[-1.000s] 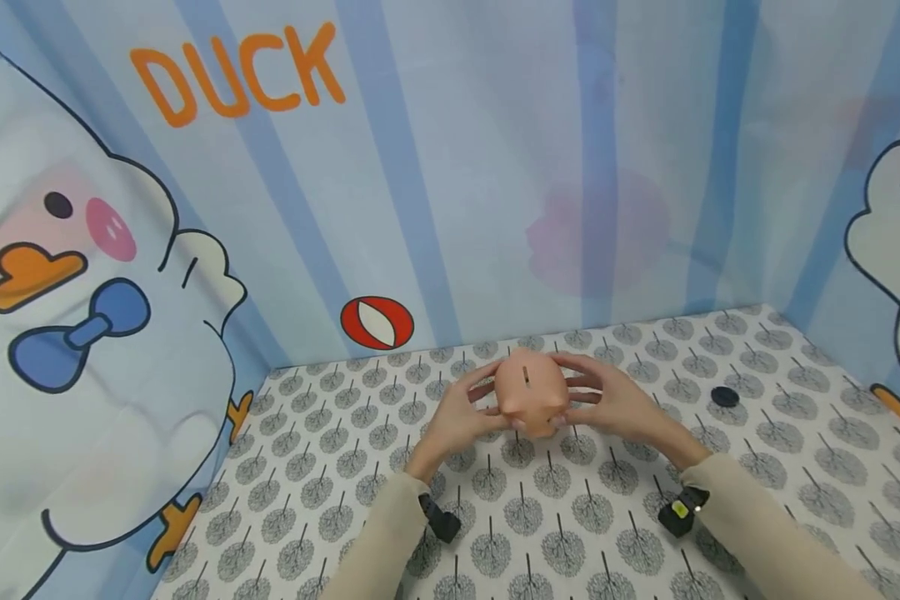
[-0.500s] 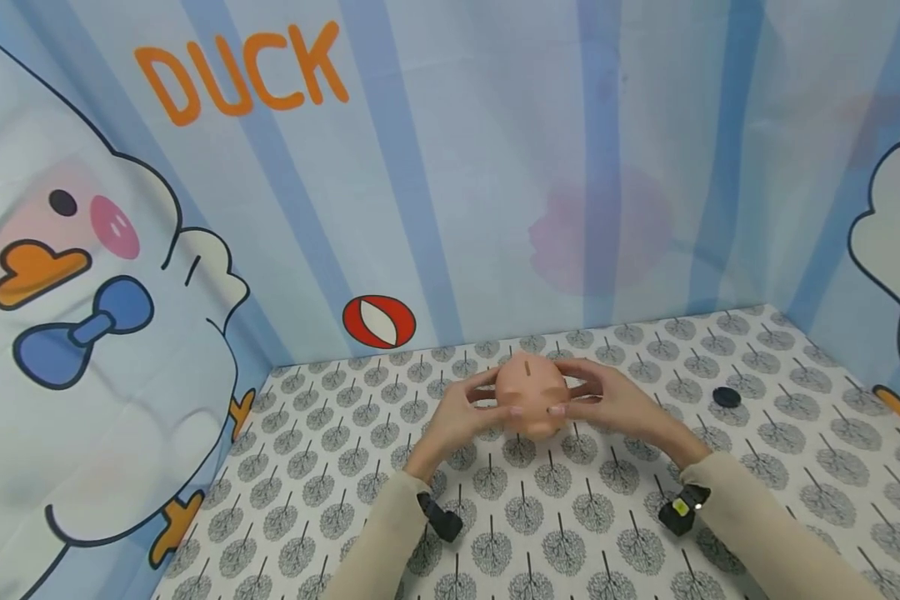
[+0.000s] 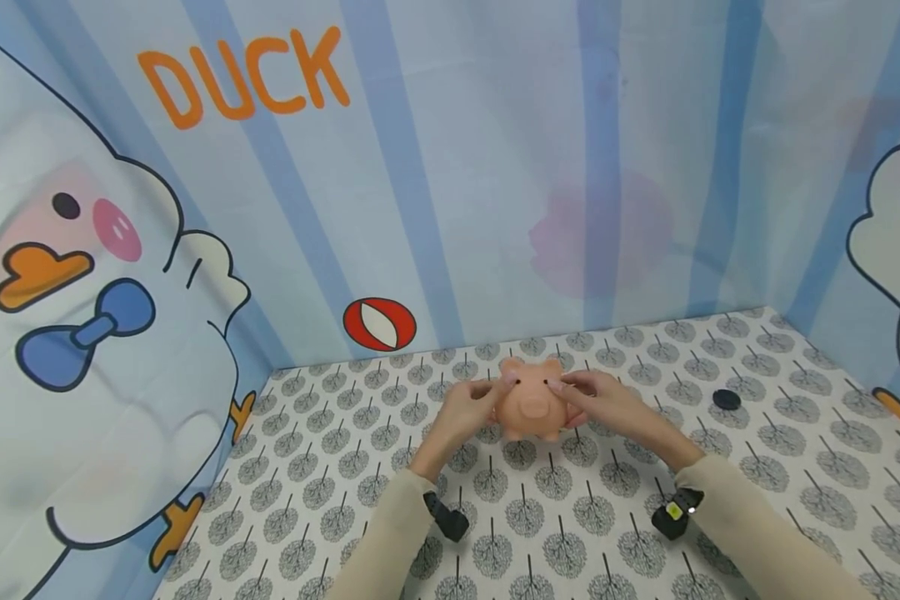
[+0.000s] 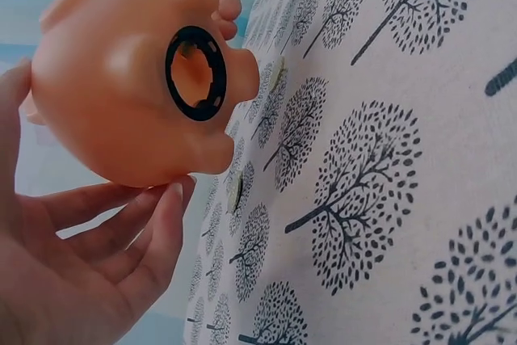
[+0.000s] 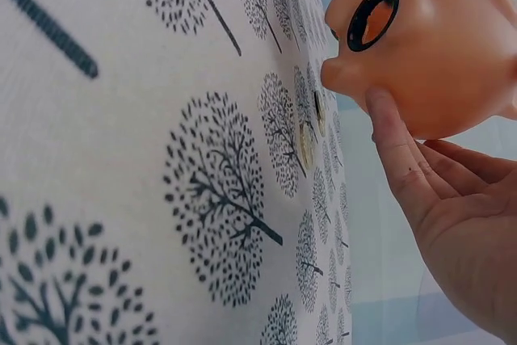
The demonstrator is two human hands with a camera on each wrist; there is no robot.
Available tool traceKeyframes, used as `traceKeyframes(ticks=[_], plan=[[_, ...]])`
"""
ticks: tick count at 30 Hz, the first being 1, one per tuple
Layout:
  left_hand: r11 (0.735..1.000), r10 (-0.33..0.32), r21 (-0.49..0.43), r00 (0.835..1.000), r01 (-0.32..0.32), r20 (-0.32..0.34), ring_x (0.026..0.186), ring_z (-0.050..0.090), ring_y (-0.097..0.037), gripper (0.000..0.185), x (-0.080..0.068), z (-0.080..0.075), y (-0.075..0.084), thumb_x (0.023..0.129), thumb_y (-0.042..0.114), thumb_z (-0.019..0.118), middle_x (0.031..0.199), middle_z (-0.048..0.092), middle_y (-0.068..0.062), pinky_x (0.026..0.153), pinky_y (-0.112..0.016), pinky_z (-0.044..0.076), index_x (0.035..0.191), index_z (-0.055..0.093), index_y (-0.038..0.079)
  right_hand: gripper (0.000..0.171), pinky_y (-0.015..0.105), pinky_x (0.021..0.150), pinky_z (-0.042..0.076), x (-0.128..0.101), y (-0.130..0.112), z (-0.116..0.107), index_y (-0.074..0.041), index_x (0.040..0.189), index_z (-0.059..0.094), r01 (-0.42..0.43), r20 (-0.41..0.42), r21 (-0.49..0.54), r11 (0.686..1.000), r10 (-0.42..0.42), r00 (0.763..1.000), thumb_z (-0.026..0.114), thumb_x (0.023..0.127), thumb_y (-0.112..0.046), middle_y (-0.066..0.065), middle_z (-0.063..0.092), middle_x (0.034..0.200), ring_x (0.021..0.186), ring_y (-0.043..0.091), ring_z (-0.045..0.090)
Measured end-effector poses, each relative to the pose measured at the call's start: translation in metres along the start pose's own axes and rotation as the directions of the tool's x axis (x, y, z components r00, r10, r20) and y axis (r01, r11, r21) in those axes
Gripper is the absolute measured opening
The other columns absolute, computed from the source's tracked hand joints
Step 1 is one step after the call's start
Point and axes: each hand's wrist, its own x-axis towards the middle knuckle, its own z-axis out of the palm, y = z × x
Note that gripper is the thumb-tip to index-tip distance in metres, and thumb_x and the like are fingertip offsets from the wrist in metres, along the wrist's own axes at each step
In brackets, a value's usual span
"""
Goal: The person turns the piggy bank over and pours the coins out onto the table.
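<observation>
Head view: piggy bank (image 3: pixel 535 407) held btwn both hands, near ctr of tabletop (image 3: pixel 525 542), low & slightly R of frame ctr. Snout & eyes face cam, ears at its 11 & 1 o'clock, 2 stubby feet showing at approx 5 & 7.

L hand (image 3: pixel 465 408) at pig's 9 o'clock: thumb up by the eye on that side, other fingers round the flank, so pinching the piggy bank. R hand (image 3: pixel 607 400) at 3 o'clock does same on its side, thumb by other eye, fingers behind/under.

Both wrist views show pig's underside w/ black-ringed hole (image 4: pixel 195 73) amid the feet; piggy bank looks raised off tabletop, exact gap unclear. Orange interior seen thru hole.

L wrist view: 2 thin coin-like discs on tabletop, one (image 4: pixel 279 75) at pig's 3 o'clock, other (image 4: pixel 235 191) approx 4–5. Both seen near edge-on, markings n/a at this angle.

Head view again: small round black cap-like disc (image 3: pixel 727 399) flat on tabletop, well apart from pig at its 3 o'clock. Black unit strapped at each wrist (image 3: pixel 673 517), beige sleeves (image 3: pixel 765 525). Backdrop (image 3: pixel 495 167) w/ blue stripes, red/white ball print (image 3: pixel 379 324) at pig's 10 o'clock.
</observation>
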Motion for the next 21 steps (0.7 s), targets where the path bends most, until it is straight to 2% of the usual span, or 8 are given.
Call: traceKeyframes(ticks=[4, 7, 11, 16, 21], plan=[[1.000, 0.009, -0.023, 0.999, -0.009, 0.031, 0.091, 0.076, -0.019, 0.073, -0.001, 0.000, -0.004, 0.095, 0.073, 0.061, 0.133, 0.073, -0.013, 0.089, -0.042, 0.066, 0.141, 0.068, 0.016, 0.072, 0.048, 0.104, 0.061, -0.001, 0.004, 0.001, 0.006, 0.155, 0.042, 0.013, -0.004, 0.011, 1.000, -0.013, 1.000, 0.058, 0.107, -0.045, 0.030, 0.064, 0.140, 0.098, 0.027, 0.079], [0.998, 0.041, -0.045, 0.997, -0.038, 0.068, 0.102, 0.077, -0.026, 0.066, -0.002, -0.001, -0.007, 0.098, 0.062, 0.066, 0.140, 0.068, -0.017, 0.085, -0.039, 0.068, 0.146, 0.063, 0.017, 0.073, 0.048, 0.106, 0.061, -0.004, 0.009, 0.001, 0.003, 0.157, 0.041, 0.027, -0.012, 0.001, 1.000, -0.027, 1.000, 0.063, 0.105, -0.043, 0.031, 0.055, 0.151, 0.116, 0.035, 0.074], [0.994, 0.077, -0.084, 0.991, -0.068, 0.108, 0.118, 0.073, -0.031, 0.060, -0.004, -0.002, -0.009, 0.099, 0.046, 0.073, 0.142, 0.066, -0.016, 0.083, -0.032, 0.068, 0.150, 0.060, 0.018, 0.073, 0.053, 0.109, 0.058, -0.008, 0.012, 0.000, -0.003, 0.159, 0.041, 0.056, -0.020, -0.018, 0.998, -0.057, 0.998, 0.068, 0.102, -0.040, 0.029, 0.047, 0.159, 0.136, 0.047, 0.060], [0.988, 0.119, -0.118, 0.984, -0.104, 0.131, 0.129, 0.068, -0.030, 0.068, -0.004, -0.002, -0.009, 0.093, 0.043, 0.081, 0.150, 0.063, -0.006, 0.092, -0.034, 0.066, 0.153, 0.056, 0.025, 0.078, 0.052, 0.105, 0.061, -0.009, 0.013, -0.004, -0.008, 0.160, 0.041, 0.086, -0.010, 0.022, 0.996, -0.086, 0.996, 0.076, 0.097, -0.037, 0.024, 0.044, 0.163, 0.137, 0.049, 0.058], [0.986, 0.152, -0.086, 0.980, -0.142, 0.124, 0.136, 0.063, -0.030, 0.073, -0.004, -0.002, -0.007, 0.087, 0.041, 0.087, 0.156, 0.058, 0.001, 0.104, -0.041, 0.062, 0.152, 0.055, 0.034, 0.085, 0.049, 0.104, 0.062, -0.008, 0.016, -0.007, -0.009, 0.161, 0.040, 0.095, -0.003, 0.070, 0.993, -0.095, 0.995, 0.083, 0.091, -0.030, 0.022, 0.042, 0.164, 0.138, 0.048, 0.057]])
